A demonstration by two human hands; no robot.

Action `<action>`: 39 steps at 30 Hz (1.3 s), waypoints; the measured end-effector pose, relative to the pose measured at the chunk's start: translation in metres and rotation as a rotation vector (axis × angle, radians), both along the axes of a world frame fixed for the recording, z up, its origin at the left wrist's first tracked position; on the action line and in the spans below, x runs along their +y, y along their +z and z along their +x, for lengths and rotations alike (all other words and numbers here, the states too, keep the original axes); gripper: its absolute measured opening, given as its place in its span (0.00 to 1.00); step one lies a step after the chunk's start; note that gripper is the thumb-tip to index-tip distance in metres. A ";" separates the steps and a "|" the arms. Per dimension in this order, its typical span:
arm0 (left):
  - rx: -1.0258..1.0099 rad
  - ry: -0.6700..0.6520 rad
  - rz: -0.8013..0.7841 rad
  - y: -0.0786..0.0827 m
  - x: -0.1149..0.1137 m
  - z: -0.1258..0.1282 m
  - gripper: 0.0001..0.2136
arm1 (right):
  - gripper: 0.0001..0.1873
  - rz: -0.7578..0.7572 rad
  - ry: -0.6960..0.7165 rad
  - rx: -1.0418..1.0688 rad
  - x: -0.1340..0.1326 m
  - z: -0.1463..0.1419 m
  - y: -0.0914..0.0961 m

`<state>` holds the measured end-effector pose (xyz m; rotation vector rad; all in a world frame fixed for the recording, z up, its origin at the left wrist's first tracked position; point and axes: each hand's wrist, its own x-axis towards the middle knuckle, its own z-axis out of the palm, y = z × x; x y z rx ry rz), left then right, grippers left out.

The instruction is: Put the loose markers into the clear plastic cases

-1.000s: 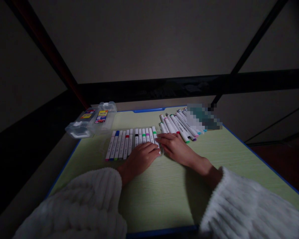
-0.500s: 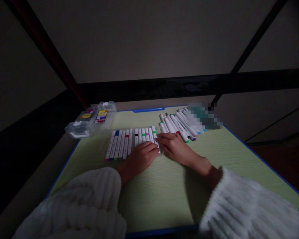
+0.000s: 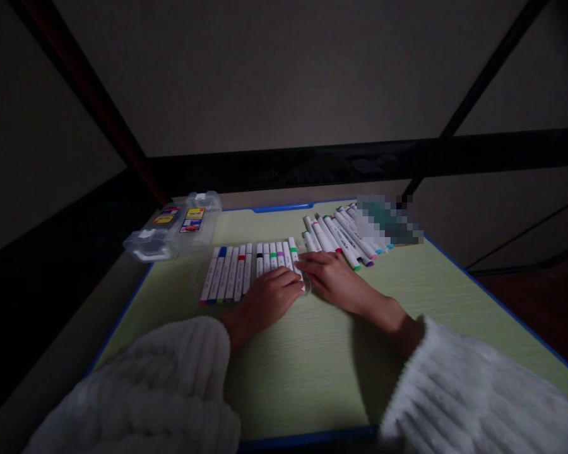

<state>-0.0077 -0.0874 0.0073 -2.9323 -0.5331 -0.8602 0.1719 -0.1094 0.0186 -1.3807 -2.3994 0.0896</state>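
A row of white markers [image 3: 241, 268] with coloured bands lies side by side on the pale green table [image 3: 312, 372]. My left hand [image 3: 267, 299] rests on the near ends of the right part of that row, fingers curled over them. My right hand [image 3: 334, 277] lies beside it, fingertips on the rightmost marker [image 3: 294, 255] of the row. Both hands seem to pinch this marker. A looser pile of markers [image 3: 341, 234] lies fanned out just beyond my right hand.
A clear plastic case [image 3: 173, 230] with coloured labels sits at the table's far left corner. A blurred-out patch [image 3: 388, 221] covers something at the far right. Dark metal bars [image 3: 360, 157] run behind the table. White knit sleeves cover both my forearms.
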 end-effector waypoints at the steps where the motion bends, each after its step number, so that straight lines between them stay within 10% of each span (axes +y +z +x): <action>1: -0.001 0.000 -0.001 0.000 0.000 0.000 0.08 | 0.17 -0.001 0.002 -0.002 0.000 0.000 0.000; 39: 0.100 0.034 -0.005 0.000 -0.001 -0.001 0.09 | 0.15 0.024 -0.008 -0.049 -0.001 -0.002 -0.001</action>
